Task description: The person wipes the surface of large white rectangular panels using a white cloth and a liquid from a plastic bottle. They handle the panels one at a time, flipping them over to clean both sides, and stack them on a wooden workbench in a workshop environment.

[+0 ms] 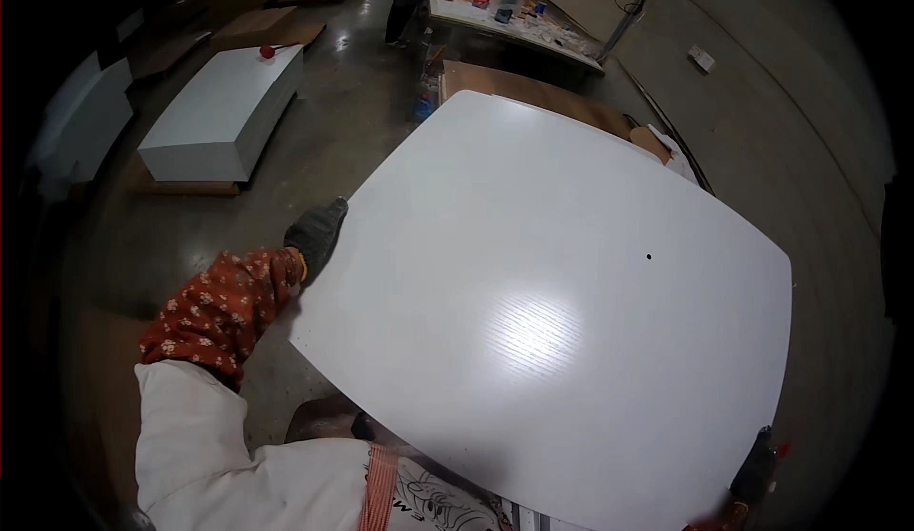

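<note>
A large, smooth white panel (476, 236) fills the middle of the view, with a small dark hole toward its right side and a bright light reflection on its surface. My left hand (319, 231), in a dark grey glove below a red flowered sleeve cover, grips the panel's left edge; the fingers underneath are hidden. At the lower right edge, my right hand (755, 469), also in a dark glove, holds the panel near its near right corner, and its fingers are partly hidden. A small red bit shows beside that hand, too small to name.
Beyond the panel lies a brown board (533, 93). A cluttered worktable (519, 26) stands farther back, with a person (407, 2) to its left. A stack of white panels (224, 112) sits on the floor at left, with a red-headed object (268, 52) on top.
</note>
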`<state>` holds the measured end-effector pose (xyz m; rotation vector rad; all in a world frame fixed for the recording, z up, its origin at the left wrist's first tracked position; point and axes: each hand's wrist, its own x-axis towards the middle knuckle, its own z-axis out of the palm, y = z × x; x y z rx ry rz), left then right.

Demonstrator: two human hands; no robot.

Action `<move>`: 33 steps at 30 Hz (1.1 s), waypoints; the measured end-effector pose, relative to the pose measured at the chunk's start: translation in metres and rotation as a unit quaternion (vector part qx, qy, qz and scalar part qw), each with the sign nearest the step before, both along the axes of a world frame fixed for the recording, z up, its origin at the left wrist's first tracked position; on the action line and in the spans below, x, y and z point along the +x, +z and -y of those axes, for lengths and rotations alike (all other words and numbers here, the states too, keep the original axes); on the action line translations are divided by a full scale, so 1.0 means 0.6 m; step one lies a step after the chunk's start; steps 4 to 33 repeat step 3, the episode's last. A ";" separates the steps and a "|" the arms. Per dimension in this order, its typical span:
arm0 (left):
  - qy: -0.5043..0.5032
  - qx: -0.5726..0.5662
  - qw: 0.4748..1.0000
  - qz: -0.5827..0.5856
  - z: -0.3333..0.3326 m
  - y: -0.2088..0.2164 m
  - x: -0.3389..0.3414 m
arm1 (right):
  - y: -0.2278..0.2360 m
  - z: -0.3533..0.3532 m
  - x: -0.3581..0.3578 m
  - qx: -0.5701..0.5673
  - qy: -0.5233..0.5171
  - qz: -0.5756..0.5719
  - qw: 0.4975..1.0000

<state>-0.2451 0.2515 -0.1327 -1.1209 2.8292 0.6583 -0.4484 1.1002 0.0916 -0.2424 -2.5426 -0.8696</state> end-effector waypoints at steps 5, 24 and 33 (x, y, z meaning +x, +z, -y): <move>0.039 -0.007 0.997 -0.060 -0.063 0.039 0.021 | 0.138 0.013 0.009 0.061 0.031 -0.061 0.996; 0.039 -0.007 0.997 -0.060 -0.063 0.039 0.021 | 0.138 0.013 0.009 0.061 0.031 -0.061 0.996; 0.039 -0.007 0.997 -0.060 -0.063 0.039 0.021 | 0.138 0.013 0.009 0.061 0.031 -0.061 0.996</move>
